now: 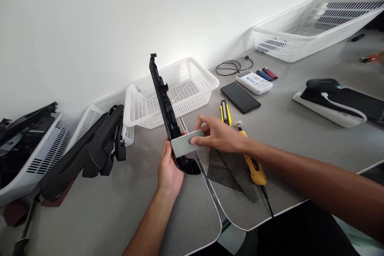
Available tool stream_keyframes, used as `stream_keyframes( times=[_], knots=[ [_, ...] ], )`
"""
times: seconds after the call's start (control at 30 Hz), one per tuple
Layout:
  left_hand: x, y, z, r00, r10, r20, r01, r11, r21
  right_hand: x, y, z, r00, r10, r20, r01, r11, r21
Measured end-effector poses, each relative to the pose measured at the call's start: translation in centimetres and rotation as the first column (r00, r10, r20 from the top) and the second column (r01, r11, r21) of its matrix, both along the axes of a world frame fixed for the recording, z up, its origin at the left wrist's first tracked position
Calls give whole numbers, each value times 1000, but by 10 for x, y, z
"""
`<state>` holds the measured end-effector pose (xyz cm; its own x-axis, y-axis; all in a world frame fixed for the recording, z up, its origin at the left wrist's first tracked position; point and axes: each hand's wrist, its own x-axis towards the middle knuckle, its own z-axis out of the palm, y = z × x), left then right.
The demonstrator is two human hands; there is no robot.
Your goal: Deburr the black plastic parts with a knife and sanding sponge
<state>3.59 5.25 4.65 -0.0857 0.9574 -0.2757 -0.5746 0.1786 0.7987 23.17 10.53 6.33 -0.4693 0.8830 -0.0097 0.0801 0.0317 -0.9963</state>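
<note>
My left hand (168,168) grips the lower end of a long black plastic part (163,96) and holds it up on end above the grey table (120,208). My right hand (219,134) pinches a grey rectangular block (184,144) and presses it flat against the part near its lower end. Dark grey sheets (231,172) lie on the table under my right wrist.
A white basket (180,88) stands behind the part; another basket with black parts (33,148) is at left, beside a large black part (90,152). A yellow knife (224,113), yellow corded tool (255,168), phone (240,97), cable (232,66), white device (253,82), large basket (315,24) are at right.
</note>
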Motion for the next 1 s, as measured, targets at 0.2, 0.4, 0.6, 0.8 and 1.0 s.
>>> stream_keyframes(
  times=[0.2, 0.4, 0.6, 0.8, 1.0],
  knots=[
    [3, 0, 4, 1000, -6, 24, 6, 1000, 17, 3, 9, -5, 996, 45, -77, -44, 999, 13],
    [1, 1, 6, 1000, 26, 15, -27, 999, 24, 9, 13, -2, 980, -23, -198, 25, 1000, 11],
    [1, 1, 8, 1000, 11, -13, -10, 996, 89, 14, 16, 1, 979, -64, -195, 76, 996, 55],
    [12, -8, 3, 982, -184, -34, 186, 981, 55, 15, 19, 0, 986, -157, -50, 164, 966, 201],
    [12, -12, 3, 937, -348, -18, 349, 936, 43, 14, 17, -4, 987, -155, -48, 161, 968, 192]
  ],
)
